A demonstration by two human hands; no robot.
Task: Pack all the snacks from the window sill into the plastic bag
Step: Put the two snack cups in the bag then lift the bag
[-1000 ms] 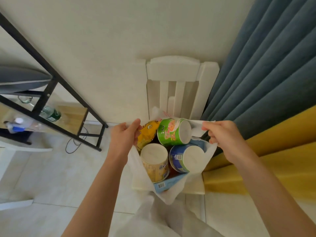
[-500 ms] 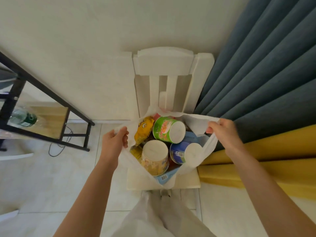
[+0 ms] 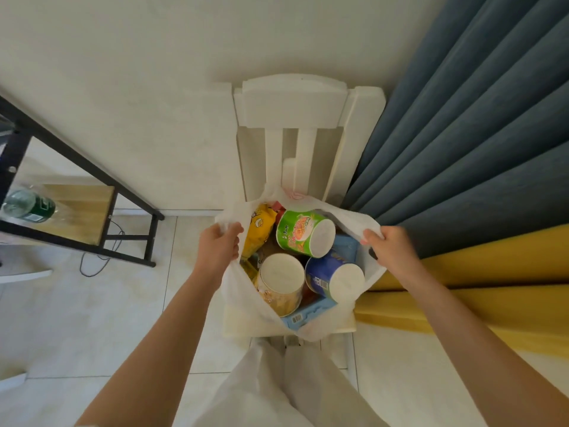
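A white plastic bag (image 3: pixel 243 300) stands wide open on the seat of a white chair (image 3: pixel 291 103). My left hand (image 3: pixel 219 249) grips the bag's left rim. My right hand (image 3: pixel 389 249) grips its right rim. Inside lie a green noodle cup (image 3: pixel 300 232), a blue cup (image 3: pixel 334 277), a yellow cup (image 3: pixel 281 283), a yellow snack packet (image 3: pixel 257 231) and a light blue box (image 3: pixel 311 312). The window sill is out of view.
A white wall rises behind the chair. Blue curtains (image 3: pixel 462 134) and yellow fabric (image 3: pixel 492 288) hang at the right. A black-framed shelf (image 3: pixel 77 211) at the left holds a green bottle (image 3: pixel 29 204). My white trouser legs (image 3: pixel 277 389) stand on the tiled floor.
The view has shifted so the chair and bag sit more centrally. Both hands have spread apart, pulling the bag's mouth wider.
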